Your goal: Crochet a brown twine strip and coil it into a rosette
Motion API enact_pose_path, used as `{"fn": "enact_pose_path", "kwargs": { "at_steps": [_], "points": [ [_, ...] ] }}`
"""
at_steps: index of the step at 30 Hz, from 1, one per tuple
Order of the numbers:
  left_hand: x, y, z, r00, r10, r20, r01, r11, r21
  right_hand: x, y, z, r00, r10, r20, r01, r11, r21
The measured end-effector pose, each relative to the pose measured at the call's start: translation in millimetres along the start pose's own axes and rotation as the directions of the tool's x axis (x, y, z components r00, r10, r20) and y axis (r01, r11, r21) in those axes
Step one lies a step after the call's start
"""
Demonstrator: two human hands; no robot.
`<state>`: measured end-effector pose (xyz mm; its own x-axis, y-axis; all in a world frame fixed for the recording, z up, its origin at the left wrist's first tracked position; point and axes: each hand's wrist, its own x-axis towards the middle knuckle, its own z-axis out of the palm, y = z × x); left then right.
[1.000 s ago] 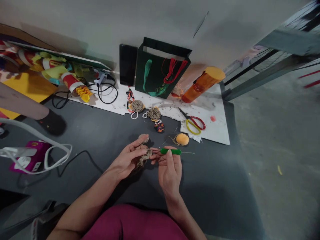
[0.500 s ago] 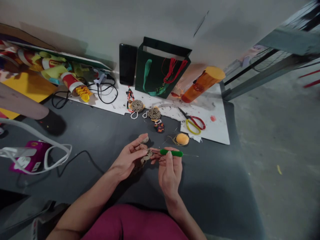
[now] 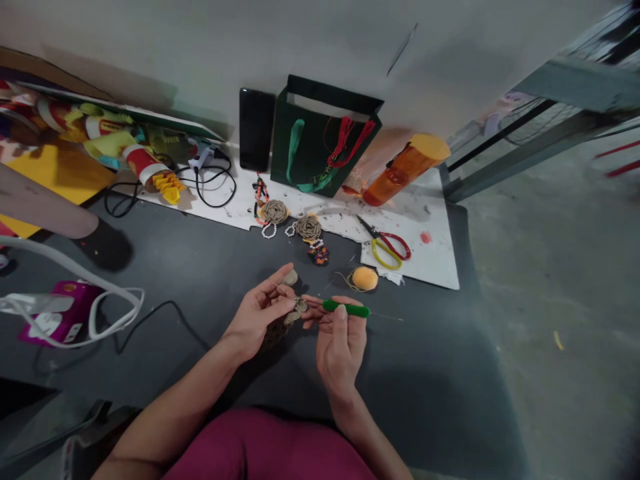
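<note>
My left hand (image 3: 260, 313) pinches a small tan crocheted piece (image 3: 295, 310) between thumb and fingers, with the work hanging below the fingers. My right hand (image 3: 340, 340) grips a crochet hook with a green handle (image 3: 346, 309), its thin metal shaft pointing right and its working end at the tan piece. Both hands hover over a dark grey mat (image 3: 200, 280), just in front of my magenta-clad lap. A small tan disc (image 3: 291, 277) lies just beyond my left fingertips.
Two finished tan rosettes with beads (image 3: 275, 212) lie on a white sheet (image 3: 430, 253) by the wall, near scissors with red and yellow handles (image 3: 387, 247), an orange ball (image 3: 365, 278), an orange bottle (image 3: 405, 167), a green bag (image 3: 323, 137) and a phone (image 3: 256, 130). A magenta box (image 3: 60, 320) and cables sit left.
The hook has shifted slightly right and down, and my left fingers have closed tighter on the tan piece. Everything else stays put.
</note>
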<state>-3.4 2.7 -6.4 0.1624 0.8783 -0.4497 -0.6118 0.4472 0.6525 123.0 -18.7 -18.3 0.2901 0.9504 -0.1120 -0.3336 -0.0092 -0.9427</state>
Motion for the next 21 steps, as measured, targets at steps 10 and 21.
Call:
{"fn": "enact_pose_path", "kwargs": {
  "at_steps": [10,21],
  "points": [
    [-0.4,-0.8,1.6,0.996,0.089,-0.028,-0.088,0.995,0.056,0.1,1.3,-0.5,1.0,-0.008,-0.004,0.007,0.999,-0.036],
    [-0.2,-1.0,1.7,0.992,0.121,-0.026,-0.118,0.987,0.106,-0.3,0.6,0.4,1.0,-0.023,-0.014,0.022,0.998,-0.052]
  ]
}}
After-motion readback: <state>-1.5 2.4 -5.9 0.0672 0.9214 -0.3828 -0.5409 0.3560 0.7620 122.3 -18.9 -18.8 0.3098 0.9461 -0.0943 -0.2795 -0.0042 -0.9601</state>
